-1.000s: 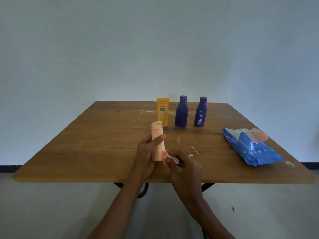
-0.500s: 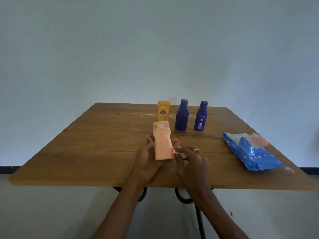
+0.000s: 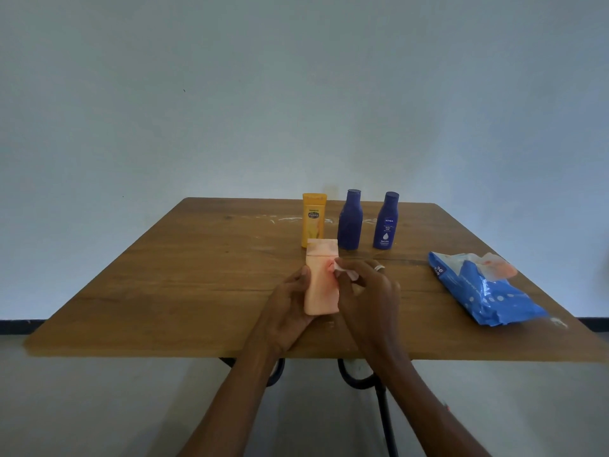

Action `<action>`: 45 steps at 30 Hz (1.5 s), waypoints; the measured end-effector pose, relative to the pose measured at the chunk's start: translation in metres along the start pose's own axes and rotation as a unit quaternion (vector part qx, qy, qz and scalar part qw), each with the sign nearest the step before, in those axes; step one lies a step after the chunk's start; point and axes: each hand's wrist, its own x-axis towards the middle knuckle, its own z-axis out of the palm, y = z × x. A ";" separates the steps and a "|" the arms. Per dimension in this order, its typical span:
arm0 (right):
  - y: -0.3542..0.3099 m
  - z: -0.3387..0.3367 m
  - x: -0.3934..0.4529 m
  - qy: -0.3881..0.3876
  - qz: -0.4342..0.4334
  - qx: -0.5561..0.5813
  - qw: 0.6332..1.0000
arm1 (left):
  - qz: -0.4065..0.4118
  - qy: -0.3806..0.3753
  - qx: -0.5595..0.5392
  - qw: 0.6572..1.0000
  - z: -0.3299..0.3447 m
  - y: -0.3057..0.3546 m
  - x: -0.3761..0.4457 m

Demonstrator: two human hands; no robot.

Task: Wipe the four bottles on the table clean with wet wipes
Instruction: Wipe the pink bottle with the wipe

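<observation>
My left hand grips the peach bottle upright above the worktop. Right hand pinches the wet wipe against its upper right side. Long axis vertical, so stroke downward. 3 bottles wait behind.

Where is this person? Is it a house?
Probably a plain room indoors, maybe in a home, though that's unsure. There's a bare pale wall, a wooden table on black metal legs, and a light floor with a dark strip along the wall's bottom.
</observation>
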 end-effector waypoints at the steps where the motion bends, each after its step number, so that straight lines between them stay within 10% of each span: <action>1: -0.001 -0.001 0.004 0.004 -0.005 0.006 1.000 | 0.000 -0.001 -0.002 1.000 0.000 0.000 0.000; 26: 0.006 0.000 -0.024 -0.045 -0.071 -0.017 0.996 | 0.001 -0.007 -0.010 1.000 -0.003 0.001 0.001; 33: -0.008 0.000 0.010 0.053 -0.007 0.022 0.998 | 0.006 -0.009 0.021 1.000 0.001 0.001 -0.002; 45: -0.021 0.019 -0.012 -0.021 -0.134 -0.020 0.991 | 0.010 -0.004 -0.019 1.000 0.001 0.001 -0.006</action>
